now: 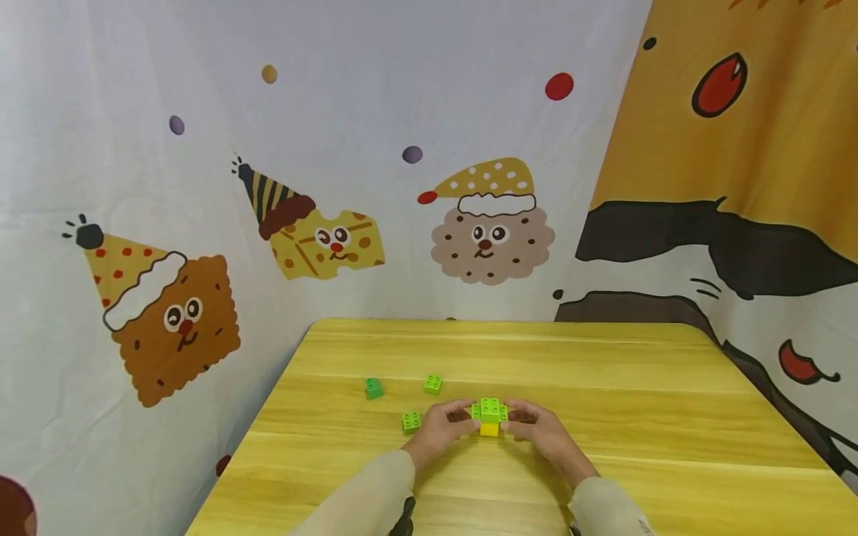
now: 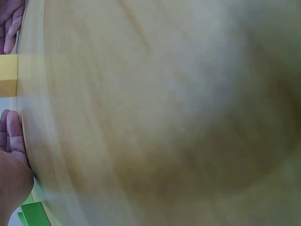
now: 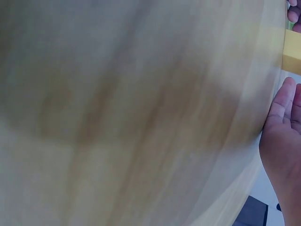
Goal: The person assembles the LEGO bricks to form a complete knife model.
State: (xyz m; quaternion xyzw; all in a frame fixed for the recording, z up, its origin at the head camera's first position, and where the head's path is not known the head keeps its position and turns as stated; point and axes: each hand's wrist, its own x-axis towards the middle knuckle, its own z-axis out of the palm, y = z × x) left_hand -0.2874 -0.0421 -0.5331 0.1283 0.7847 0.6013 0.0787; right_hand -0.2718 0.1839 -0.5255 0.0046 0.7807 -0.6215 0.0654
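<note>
A small toy-brick build stands on the table in front of me, with a yellow brick (image 1: 489, 429) low down and a light green brick (image 1: 490, 408) on top. Smaller light green parts stick out on both sides. My left hand (image 1: 439, 428) pinches the left side between thumb and fingers, and my right hand (image 1: 544, 432) does the same on the right. In the left wrist view a yellow brick (image 2: 8, 75) shows between the two hands. The right wrist view also catches the yellow brick (image 3: 292, 51), cut off by the frame edge.
Left of the build lie loose bricks: a light green one (image 1: 411, 423) close to my left hand, another light green one (image 1: 432, 384) farther back, and a darker green one (image 1: 373, 388). The wooden table (image 1: 637, 387) ends at a printed cloth (image 1: 362, 89) behind it.
</note>
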